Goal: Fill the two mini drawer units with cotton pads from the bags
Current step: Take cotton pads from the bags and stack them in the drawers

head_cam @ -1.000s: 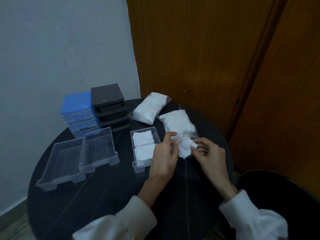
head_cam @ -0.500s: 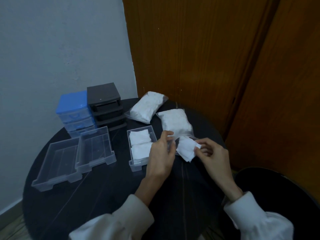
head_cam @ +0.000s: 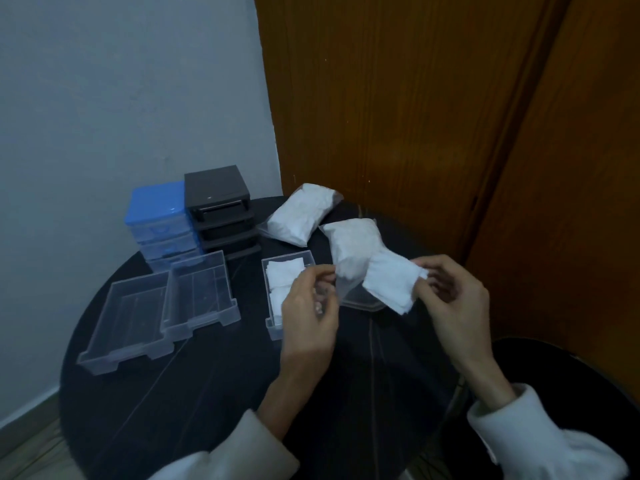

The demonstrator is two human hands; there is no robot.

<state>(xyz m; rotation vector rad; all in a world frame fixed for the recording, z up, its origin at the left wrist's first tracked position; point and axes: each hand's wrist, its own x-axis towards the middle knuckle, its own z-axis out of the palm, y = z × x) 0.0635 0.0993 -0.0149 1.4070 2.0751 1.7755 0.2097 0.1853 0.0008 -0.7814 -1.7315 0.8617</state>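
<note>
Two mini drawer units stand at the far left: one blue [head_cam: 157,211], one black [head_cam: 216,192]. Three clear drawers lie out on the table: two empty ones at the left [head_cam: 126,327] [head_cam: 202,292], and one holding pads [head_cam: 273,327]. Two bags of cotton pads lie far right [head_cam: 301,214] [head_cam: 353,245]. Two hands show.

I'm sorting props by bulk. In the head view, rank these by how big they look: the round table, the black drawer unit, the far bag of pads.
1. Round table, largest by far.
2. Black drawer unit and far bag of pads: look about alike, so unranked.
</note>
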